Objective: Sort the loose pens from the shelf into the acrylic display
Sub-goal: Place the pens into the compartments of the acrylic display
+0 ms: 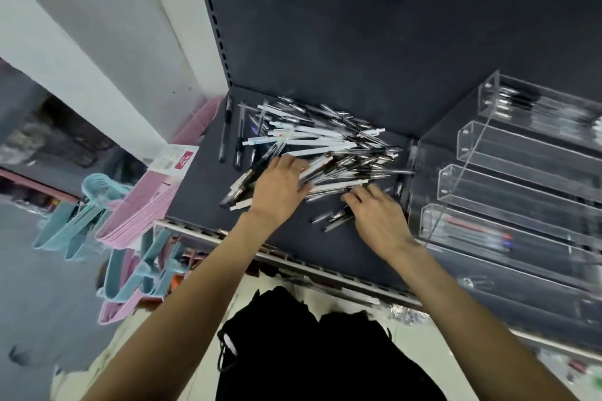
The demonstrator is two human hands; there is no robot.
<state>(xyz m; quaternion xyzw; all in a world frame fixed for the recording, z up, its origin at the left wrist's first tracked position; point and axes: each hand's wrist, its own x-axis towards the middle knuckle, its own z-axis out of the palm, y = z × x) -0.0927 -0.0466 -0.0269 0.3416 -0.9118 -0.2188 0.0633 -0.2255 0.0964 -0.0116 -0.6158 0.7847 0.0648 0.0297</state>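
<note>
The loose pens point(312, 146) look light, stiff and slippery, so the left hand point(280, 187) and right hand point(379, 216), both spread on them, should pinch each barrel mid-length.

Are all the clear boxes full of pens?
No, two middle trays of the display look empty, and most pens lie heaped on the shelf.
</note>
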